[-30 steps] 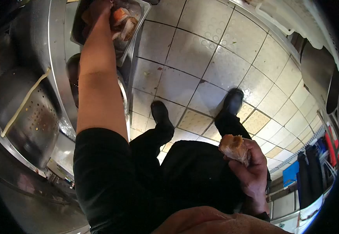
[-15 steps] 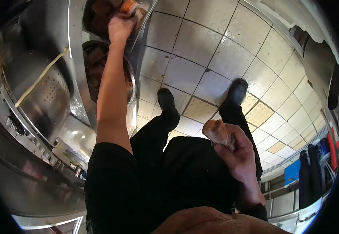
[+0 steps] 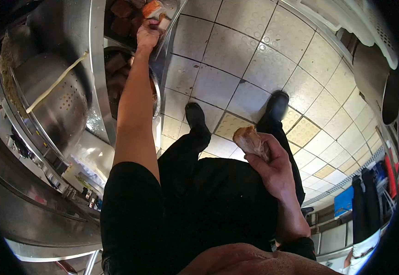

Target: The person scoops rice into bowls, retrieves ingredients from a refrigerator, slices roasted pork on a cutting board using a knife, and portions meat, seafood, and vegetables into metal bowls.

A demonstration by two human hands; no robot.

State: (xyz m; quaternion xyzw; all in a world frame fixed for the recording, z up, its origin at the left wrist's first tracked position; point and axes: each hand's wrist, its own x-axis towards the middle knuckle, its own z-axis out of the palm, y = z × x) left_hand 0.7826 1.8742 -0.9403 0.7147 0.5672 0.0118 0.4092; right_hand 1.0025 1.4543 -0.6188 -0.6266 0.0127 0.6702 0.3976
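Note:
My left hand [image 3: 148, 35] is closed at the right side of a metal tray [image 3: 173, 22], its fingers around the edge of a pale piece of meat [image 3: 163, 24]. An orange-topped piece [image 3: 153, 8] lies just beyond the fingers, with darker brown pieces [image 3: 122, 26] to the left in the same tray. Over my lap, my right hand [image 3: 275, 166] grips a chunk of meat [image 3: 251, 141] with a browned end, thumb on the near side and fingers on the far side.
Nearer than the tray is a round pan [image 3: 157, 94] of brown pieces, partly behind my left forearm. A perforated metal bowl [image 3: 55, 98] with a pale strip across it stands at left. Tiled floor [image 3: 215, 80] lies below; white racks [image 3: 346, 16] and a blue item [image 3: 344, 203] are at right.
My left hand has drawn back from the tray's far part to its right side. My right hand, still holding the chunk, has moved up and left. The view has shifted slightly.

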